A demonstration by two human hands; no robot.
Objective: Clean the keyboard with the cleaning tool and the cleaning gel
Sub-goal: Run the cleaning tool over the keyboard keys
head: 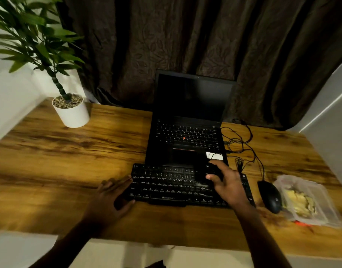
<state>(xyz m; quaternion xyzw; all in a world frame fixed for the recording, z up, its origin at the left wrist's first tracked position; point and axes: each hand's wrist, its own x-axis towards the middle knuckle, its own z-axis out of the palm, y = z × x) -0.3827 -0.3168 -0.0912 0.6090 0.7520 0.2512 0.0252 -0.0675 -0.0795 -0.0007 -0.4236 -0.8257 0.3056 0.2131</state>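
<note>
Keyboard first: we see a black, flat external board with pale legends on its keys and a brand mark under the space bar, its long axis running side to side across the wooden desk, key rows facing up and the space bar edge toward us. It lies between our two hands, directly in front of the open laptop, whose front edge it touches or slightly overlaps. Our left hand rests at its left end with fingers spread and flat, thumb against the near corner, gripping nothing. Our right hand is over the right part of the board, fingers curled around a small dark object that blends into the keys; we cannot tell whether it is the cleaning tool. Just below its thumb, a pale smudge shows on the keys. To the right of that hand sits a black mouse, and beyond it a clear plastic packet with yellowish contents, too blurred to identify. Tangled cables lie above the mouse. Far beyond the left hand stands a potted plant in a white pot.
</note>
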